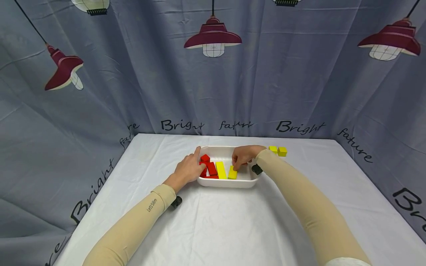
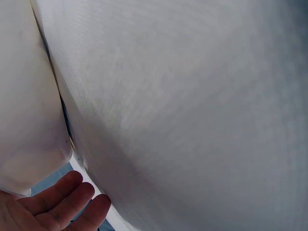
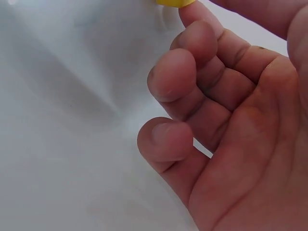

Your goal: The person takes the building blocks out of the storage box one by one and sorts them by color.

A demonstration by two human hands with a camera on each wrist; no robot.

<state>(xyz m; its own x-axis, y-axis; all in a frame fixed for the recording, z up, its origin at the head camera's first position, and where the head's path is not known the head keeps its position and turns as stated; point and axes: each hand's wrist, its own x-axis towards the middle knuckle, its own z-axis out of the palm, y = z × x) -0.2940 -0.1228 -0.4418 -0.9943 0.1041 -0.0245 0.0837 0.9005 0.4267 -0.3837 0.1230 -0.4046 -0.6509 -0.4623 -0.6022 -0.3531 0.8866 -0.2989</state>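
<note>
A white tray (image 1: pixel 229 183) stands on the table. My left hand (image 1: pixel 188 168) holds its left end, with the thumb over the rim and the index finger stretched along the far left corner. In the left wrist view the other fingers (image 2: pixel 67 199) lie close to a pale wall. Inside the tray, my right hand (image 1: pixel 244 154) reaches down and pinches a short yellow block (image 1: pixel 232 173) by its far end. Only a corner of that yellow block (image 3: pixel 172 2) shows in the right wrist view, at the fingertips. Left of it lies a longer yellow block (image 1: pixel 220 170), beside several red blocks (image 1: pixel 212 169).
Two yellow cubes (image 1: pixel 282 151) sit on the white tablecloth (image 1: pixel 213 225) behind the right forearm, just outside the tray's far right side. A grey-blue curtain (image 1: pixel 286 85) with printed lamps and lettering hangs around the table's back and sides.
</note>
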